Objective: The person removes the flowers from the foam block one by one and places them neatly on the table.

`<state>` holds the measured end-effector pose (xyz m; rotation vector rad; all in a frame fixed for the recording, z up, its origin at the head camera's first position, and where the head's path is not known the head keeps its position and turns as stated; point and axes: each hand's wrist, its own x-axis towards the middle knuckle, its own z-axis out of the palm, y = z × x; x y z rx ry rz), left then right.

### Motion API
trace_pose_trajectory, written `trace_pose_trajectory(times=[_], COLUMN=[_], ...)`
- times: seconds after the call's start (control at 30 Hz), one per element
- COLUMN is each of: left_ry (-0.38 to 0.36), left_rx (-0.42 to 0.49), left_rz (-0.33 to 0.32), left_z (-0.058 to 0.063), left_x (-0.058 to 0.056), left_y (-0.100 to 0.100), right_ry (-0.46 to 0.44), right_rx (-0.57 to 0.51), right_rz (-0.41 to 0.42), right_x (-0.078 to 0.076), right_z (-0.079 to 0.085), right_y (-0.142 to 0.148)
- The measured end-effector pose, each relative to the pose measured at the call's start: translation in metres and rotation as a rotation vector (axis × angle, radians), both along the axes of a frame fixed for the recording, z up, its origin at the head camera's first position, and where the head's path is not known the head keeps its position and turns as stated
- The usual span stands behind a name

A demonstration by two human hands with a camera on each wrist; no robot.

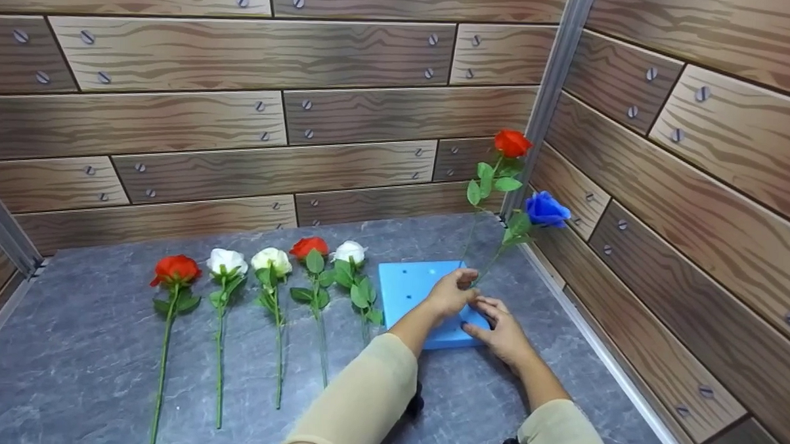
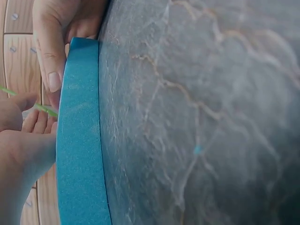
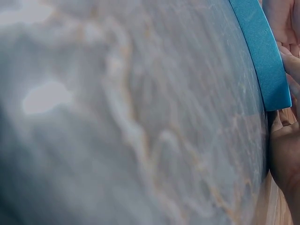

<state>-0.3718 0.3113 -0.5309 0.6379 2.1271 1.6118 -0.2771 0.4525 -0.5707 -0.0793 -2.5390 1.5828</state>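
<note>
A blue foam block (image 1: 399,301) with small holes in its top lies on the table in the head view. My left hand (image 1: 450,295) is over it, fingers curled around the lower stem of a blue rose (image 1: 546,209), which leans to the right. The green stem (image 2: 47,110) passes between thumb and fingers in the left wrist view; its lower end is hidden. My right hand (image 1: 506,331) grips the block's right near corner, thumb on top and fingers along the side. A red rose (image 1: 513,144) stands upright at the block's far side, behind my left hand.
Left of the block, several roses lie in a row: a red rose (image 1: 176,270), a white rose (image 1: 227,262), a cream rose (image 1: 272,260), another red rose (image 1: 309,247) and another white rose (image 1: 350,252). Wood-patterned walls (image 1: 375,50) border the grey marbled table (image 1: 101,356).
</note>
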Motion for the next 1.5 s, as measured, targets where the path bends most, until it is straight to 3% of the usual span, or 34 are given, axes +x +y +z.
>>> trace_pose_trajectory(times=[0.17, 0.43, 0.67, 0.97, 1.5], left_ry=[0.013, -0.003, -0.059, -0.128, -0.136], left_rx=[-0.035, -0.017, 0.037, 0.136, 0.242], left_rz=[-0.008, 0.053, 0.113, 0.115, 0.191], left_z=[0.003, 0.001, -0.001, -0.003, -0.007], left_x=[0.0, 0.001, 0.003, 0.001, -0.003], left_y=[0.006, 0.007, 0.005, 0.005, 0.005], right_ry=[-0.02, -0.02, -0.027, -0.077, -0.064], right_rx=[0.012, 0.014, -0.009, 0.04, 0.018], right_rz=[0.006, 0.013, 0.023, -0.001, 0.007], right_x=[-0.001, -0.002, 0.001, 0.002, -0.003], right_z=[0.0, -0.002, -0.002, -0.003, 0.0], right_y=[0.004, 0.003, 0.005, 0.006, 0.002])
